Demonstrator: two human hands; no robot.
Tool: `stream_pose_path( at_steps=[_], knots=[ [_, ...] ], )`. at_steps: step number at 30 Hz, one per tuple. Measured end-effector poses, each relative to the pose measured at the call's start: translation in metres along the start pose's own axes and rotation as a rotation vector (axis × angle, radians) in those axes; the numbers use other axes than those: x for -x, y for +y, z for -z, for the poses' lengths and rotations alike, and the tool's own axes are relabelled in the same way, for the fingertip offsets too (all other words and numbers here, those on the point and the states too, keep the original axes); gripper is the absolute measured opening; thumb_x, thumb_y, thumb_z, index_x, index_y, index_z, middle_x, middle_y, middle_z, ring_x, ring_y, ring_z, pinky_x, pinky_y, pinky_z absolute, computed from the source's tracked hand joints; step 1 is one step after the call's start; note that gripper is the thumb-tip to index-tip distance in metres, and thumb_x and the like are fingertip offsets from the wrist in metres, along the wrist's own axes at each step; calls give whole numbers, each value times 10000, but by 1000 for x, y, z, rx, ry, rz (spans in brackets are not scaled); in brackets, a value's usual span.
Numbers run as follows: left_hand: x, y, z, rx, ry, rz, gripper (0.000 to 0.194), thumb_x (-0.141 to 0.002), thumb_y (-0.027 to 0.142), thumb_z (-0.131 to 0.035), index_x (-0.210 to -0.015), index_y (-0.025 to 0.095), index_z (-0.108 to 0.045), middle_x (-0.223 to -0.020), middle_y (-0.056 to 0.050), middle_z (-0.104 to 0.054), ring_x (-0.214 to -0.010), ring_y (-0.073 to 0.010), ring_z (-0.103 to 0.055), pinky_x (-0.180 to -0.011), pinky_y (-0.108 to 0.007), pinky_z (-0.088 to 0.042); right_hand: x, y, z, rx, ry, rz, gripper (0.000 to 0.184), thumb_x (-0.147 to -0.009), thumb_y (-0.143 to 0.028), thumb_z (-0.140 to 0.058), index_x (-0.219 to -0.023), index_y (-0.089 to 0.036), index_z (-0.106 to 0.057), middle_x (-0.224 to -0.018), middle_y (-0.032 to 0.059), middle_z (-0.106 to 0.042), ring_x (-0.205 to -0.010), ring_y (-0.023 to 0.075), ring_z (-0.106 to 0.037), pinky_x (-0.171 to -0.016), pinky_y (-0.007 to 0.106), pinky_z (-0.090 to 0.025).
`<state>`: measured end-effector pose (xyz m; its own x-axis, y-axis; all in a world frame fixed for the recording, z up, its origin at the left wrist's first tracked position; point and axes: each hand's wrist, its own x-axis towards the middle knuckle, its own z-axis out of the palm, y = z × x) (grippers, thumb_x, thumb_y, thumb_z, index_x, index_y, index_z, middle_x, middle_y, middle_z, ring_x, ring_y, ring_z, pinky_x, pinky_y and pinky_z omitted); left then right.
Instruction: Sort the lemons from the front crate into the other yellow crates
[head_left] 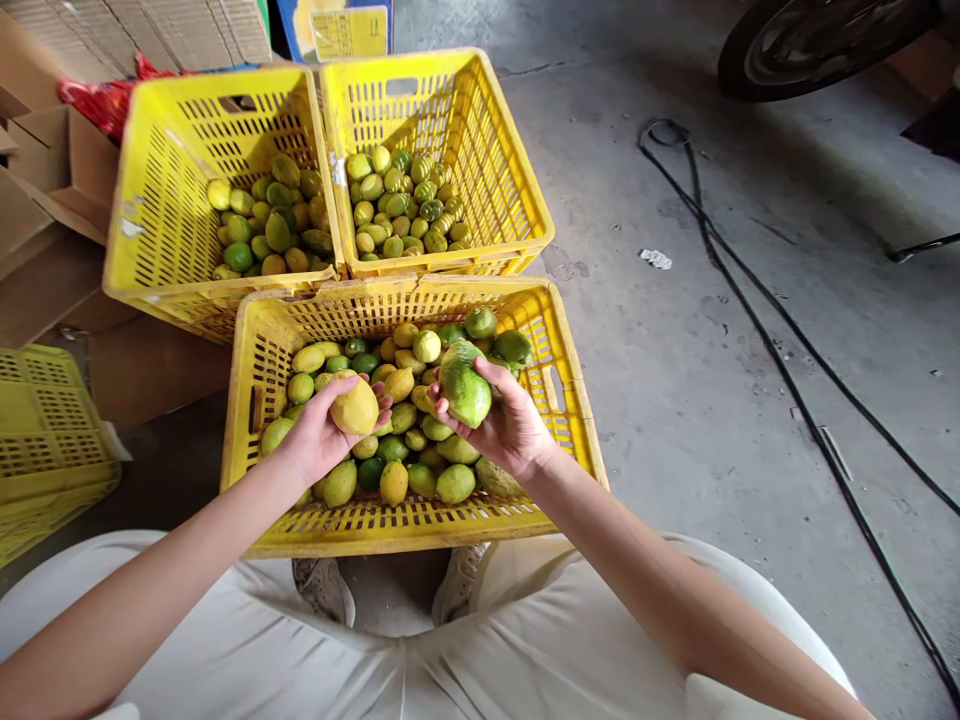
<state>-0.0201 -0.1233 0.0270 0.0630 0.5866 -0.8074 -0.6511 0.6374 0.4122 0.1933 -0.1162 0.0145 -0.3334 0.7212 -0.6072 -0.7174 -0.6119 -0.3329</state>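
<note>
My left hand (pixel 324 425) is closed around a yellow lemon (pixel 355 408), thumb on top. In my right hand (pixel 514 420) sits a larger green lemon (pixel 465 385) with a bumpy, glossy skin, the fingers wrapped beneath it. Both hands are above the near yellow crate (pixel 405 540), which holds many loose lemons (pixel 394 483) in yellow and green. The two held fruits are apart from each other.
Behind stand two more yellow crates, a left one (pixel 161 230) and a right one (pixel 510 190), each with fruit inside. Cardboard (pixel 142 370) lies at left near another yellow crate (pixel 49 430). A black cable (pixel 787 370) crosses the floor below a wheel (pixel 780 60).
</note>
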Motion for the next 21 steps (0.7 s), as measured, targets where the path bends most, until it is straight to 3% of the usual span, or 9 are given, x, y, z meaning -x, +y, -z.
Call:
stream_pose_path(
  at_steps=[4,7,9,11,15,21],
  knots=[
    [3,1,0,33,-31,41,257,-936,235,-552,-1154,142,-651,-970,-136,-782,-874,-261,-783,-782,-405,-685,1,-1,-3,-19,16,-13,265,-883,-368,-760,-1073,-199,-687,-965,65,-796,-792,192,-771,-696,295,-684],
    [4,0,-1,31,-67,62,379,-939,210,-477,-1281,122,-613,-1004,-169,-783,-979,-313,-784,-826,-455,-678,1,-2,-4,-65,2,-4,358,-934,-449,-642,-1179,-189,-666,-1104,124,-798,-945,274,-788,-803,445,-695],
    [3,-1,-2,-14,-80,72,387,-943,203,-511,-1313,129,-594,-1015,-164,-781,-933,-300,-787,-796,-422,-678,1,-2,-3,-89,-16,6,373,-945,-389,-572,-1251,-187,-635,-1166,141,-787,-1060,318,-775,-884,545,-671],
    [1,-3,-2,-88,-85,74,328,-945,225,-605,-1266,160,-608,-969,-123,-771,-795,-241,-772,-699,-335,-663,0,-1,-2,-88,-37,-29,374,-946,-309,-518,-1278,-167,-614,-1139,145,-791,-1063,322,-777,-891,574,-665],
    [-1,-4,-2,-215,-66,32,198,-868,205,-747,-1030,182,-636,-812,-38,-705,-657,-173,-707,-584,-256,-608,0,-1,0,-73,-49,-87,313,-950,-312,-553,-1206,-149,-629,-981,115,-798,-891,284,-795,-763,476,-702],
    [2,-7,0,-333,-172,-48,235,-743,126,-752,-937,174,-629,-981,-73,-770,-804,-223,-758,-676,-302,-633,2,-1,-3,-24,-13,-24,212,-897,-330,-717,-1072,-217,-677,-857,24,-763,-755,196,-758,-672,314,-687]
  ],
)
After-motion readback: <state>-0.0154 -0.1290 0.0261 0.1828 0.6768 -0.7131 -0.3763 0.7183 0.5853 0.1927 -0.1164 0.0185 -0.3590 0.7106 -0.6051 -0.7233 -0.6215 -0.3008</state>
